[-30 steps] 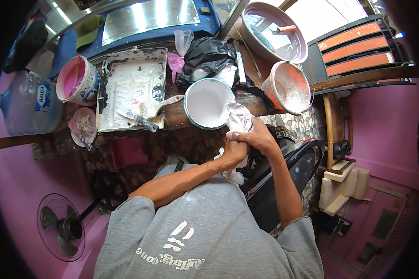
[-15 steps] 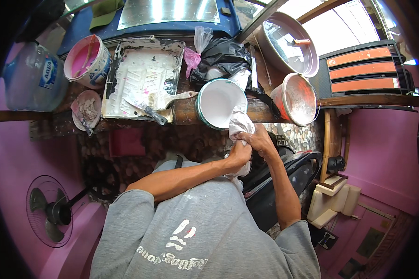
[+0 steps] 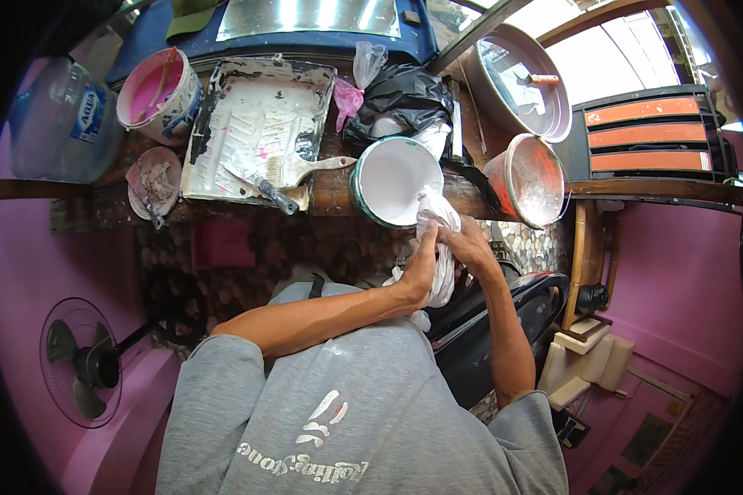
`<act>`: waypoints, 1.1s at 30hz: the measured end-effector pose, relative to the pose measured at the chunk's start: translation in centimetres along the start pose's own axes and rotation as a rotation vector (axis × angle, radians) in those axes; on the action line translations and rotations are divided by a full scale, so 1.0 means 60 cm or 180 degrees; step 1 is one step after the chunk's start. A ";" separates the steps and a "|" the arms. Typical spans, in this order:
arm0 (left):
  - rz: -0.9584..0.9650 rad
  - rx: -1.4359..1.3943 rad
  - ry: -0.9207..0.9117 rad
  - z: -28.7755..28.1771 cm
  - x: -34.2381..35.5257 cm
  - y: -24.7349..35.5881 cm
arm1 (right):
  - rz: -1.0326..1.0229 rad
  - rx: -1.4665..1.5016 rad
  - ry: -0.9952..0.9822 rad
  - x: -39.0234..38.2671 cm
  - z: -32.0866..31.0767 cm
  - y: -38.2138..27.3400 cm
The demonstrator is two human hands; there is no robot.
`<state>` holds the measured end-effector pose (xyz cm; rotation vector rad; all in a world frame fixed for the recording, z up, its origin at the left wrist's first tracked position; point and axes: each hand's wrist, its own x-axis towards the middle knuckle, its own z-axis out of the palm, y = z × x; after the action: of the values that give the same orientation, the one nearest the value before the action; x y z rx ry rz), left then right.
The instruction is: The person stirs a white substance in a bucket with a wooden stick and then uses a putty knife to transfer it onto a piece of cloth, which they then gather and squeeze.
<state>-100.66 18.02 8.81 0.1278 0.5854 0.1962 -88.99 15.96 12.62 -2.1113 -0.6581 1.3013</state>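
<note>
A twisted white plastic bag (image 3: 442,268) is squeezed between my two hands, its upper end leaning over the near rim of a paint bucket (image 3: 380,214). My left hand (image 3: 421,268) presses along the bag's left side, fingers pointing up and closed against it. From the right, my right hand (image 3: 467,246) grips the bag just below the bucket's rim. Pale paint coats the inside of the bucket. What the bag contains is hidden.
Left of the bucket lie a paint tray (image 3: 198,177), a paintbrush (image 3: 293,171) and a putty knife (image 3: 272,194). A red-stained bucket (image 3: 512,186) stands to the right, before a large grey basin (image 3: 560,115). A motorbike seat (image 3: 504,322) is beside my right arm.
My left hand has shifted from a fist around the bag to longer fingers laid along its side. More of the bag shows below my hands.
</note>
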 end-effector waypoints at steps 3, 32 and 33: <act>0.0253 0.0975 0.0641 -0.003 0.007 -0.006 | -0.0199 -0.0095 -0.0119 0.006 0.006 0.018; 0.0968 0.0743 0.1055 -0.073 0.120 -0.059 | -0.0706 0.0028 0.0809 0.047 0.046 0.033; 0.0946 0.0756 0.1020 -0.074 0.118 -0.059 | -0.0783 0.0025 0.0782 0.048 0.045 0.033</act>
<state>-96.86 16.43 0.77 0.4202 0.9084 0.4405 -90.06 17.02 8.44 -2.0641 -0.7744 0.8938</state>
